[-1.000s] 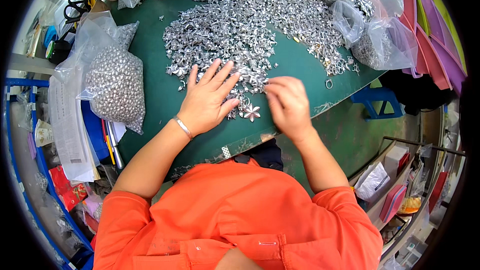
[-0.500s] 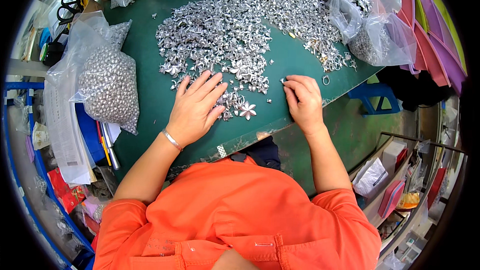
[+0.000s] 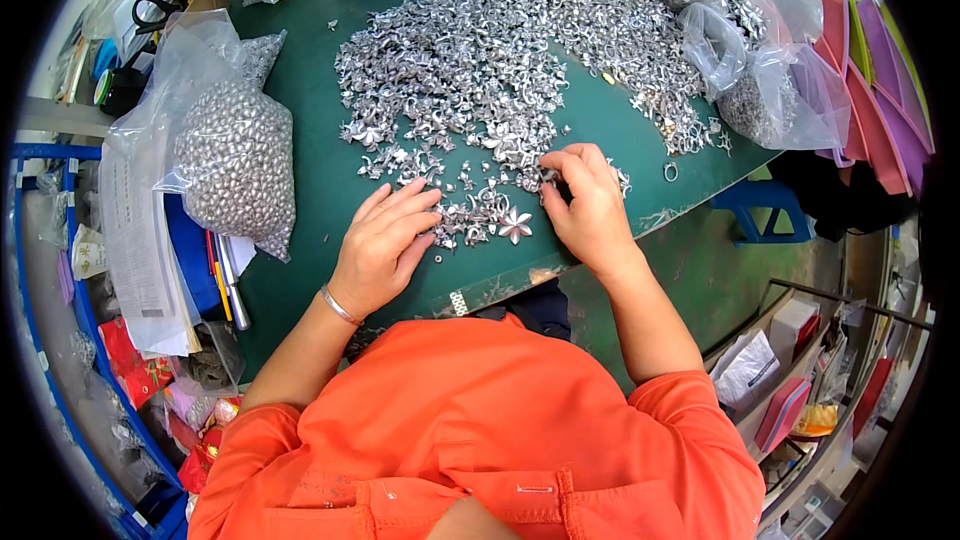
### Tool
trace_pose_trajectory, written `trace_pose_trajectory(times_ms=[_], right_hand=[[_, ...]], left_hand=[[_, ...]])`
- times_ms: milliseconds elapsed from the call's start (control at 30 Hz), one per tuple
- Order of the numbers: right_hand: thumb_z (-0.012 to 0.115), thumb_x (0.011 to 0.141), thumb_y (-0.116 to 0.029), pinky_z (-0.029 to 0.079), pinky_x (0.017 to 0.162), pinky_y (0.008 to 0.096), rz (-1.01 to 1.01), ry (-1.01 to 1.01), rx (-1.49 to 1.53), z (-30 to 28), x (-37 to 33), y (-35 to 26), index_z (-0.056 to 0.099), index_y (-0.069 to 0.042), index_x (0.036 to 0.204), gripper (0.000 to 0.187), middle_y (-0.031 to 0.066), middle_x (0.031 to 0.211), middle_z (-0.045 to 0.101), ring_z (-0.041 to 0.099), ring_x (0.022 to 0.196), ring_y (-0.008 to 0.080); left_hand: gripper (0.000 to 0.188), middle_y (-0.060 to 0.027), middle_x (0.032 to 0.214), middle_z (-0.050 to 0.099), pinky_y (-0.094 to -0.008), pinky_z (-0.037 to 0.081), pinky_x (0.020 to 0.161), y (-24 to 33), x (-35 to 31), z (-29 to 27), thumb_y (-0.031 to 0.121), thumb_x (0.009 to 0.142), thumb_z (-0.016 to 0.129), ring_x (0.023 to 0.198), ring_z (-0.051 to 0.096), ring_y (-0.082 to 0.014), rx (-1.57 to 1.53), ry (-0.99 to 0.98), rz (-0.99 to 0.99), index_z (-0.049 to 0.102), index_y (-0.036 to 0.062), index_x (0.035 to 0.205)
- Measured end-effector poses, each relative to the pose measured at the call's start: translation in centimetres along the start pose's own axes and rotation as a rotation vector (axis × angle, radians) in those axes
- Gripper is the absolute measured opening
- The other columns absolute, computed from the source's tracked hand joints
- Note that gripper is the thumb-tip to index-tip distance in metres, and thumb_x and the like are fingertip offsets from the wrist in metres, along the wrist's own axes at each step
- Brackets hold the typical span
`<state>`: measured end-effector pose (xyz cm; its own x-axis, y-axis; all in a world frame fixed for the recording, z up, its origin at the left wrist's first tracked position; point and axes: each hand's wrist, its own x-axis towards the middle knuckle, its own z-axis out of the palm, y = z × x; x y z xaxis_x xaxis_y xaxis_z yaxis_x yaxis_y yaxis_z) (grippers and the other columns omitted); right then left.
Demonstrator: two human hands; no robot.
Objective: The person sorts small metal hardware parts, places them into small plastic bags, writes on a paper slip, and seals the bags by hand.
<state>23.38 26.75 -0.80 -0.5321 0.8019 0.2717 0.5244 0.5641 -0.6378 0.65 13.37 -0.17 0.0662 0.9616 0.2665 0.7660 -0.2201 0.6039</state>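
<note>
A big heap of small silver metal pieces (image 3: 450,70), some ring-like and some flower-shaped, spreads over the green table. Near its front edge lies a small cluster of pieces (image 3: 470,215) with a larger silver flower (image 3: 515,225) beside it. My left hand (image 3: 385,240) rests at the cluster's left side, fingers stretched out and touching its edge. On the right, my right hand (image 3: 590,208) has thumb and forefinger pinched together at the heap's front right edge. Whatever is between those fingertips is too small to make out. A few pieces (image 3: 625,181) show just right of that hand.
A clear bag of silver beads (image 3: 235,165) stands at the left, by papers (image 3: 150,260) and pens (image 3: 230,285). More filled plastic bags (image 3: 770,100) sit at the right, near pink and purple bins (image 3: 865,110). A lone ring (image 3: 670,172) lies near the table edge.
My right hand has moved left, to the heap's front edge beside the flower. My left hand has drawn back toward me, off the heap. The whole view has shifted slightly.
</note>
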Motion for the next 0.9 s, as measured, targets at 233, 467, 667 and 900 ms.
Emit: trace_pose_trajectory(times_ms=[233,467,667,900], right_hand=[[0.071,0.071,-0.005,0.044,0.071,0.0382,-0.204,0.032,-0.041,-0.3,-0.1,-0.5,0.064,-0.007,0.082,0.013,0.0079,0.09,0.058,0.057,0.079,0.0286],[0.07,0.074,-0.002,0.05,0.066,0.0378,-0.116,-0.224,0.063,0.1,-1.9,-2.7,0.062,-0.003,0.084,0.013,0.0091,0.082,0.059,0.06,0.078,0.0292],[0.07,0.074,-0.003,0.049,0.067,0.0368,-0.207,-0.207,-0.031,-0.4,-1.4,-3.2,0.062,-0.004,0.082,0.011,0.007,0.082,0.059,0.059,0.078,0.0277],[0.067,0.071,0.0,0.048,0.069,0.0375,-0.277,-0.199,-0.052,-0.1,-1.6,-3.2,0.059,-0.003,0.076,0.01,0.0068,0.083,0.06,0.057,0.077,0.0275]], left_hand=[[0.028,-0.0089,0.123,0.062,-0.0468,0.036,0.104,0.1,0.3,0.0,0.006,0.075,0.073,0.123,0.053,-0.0292,0.005,-0.001,0.055,0.065,0.0073,0.102],[0.031,-0.0094,0.134,0.053,-0.0487,0.031,0.106,0.6,2.8,1.2,0.02,0.08,0.071,0.128,0.047,-0.028,0.105,-0.081,0.066,0.063,0.0076,0.108],[0.018,-0.009,0.114,0.062,-0.0423,0.042,0.093,0.3,3.5,1.1,0.012,0.079,0.07,0.108,0.059,-0.0265,0.051,0.021,0.106,0.066,0.0064,0.096],[0.018,-0.0048,0.092,0.057,-0.0382,0.044,0.074,-0.6,10.0,3.6,0.005,0.077,0.06,0.086,0.057,-0.0256,0.166,0.02,0.228,0.064,0.0076,0.094]])
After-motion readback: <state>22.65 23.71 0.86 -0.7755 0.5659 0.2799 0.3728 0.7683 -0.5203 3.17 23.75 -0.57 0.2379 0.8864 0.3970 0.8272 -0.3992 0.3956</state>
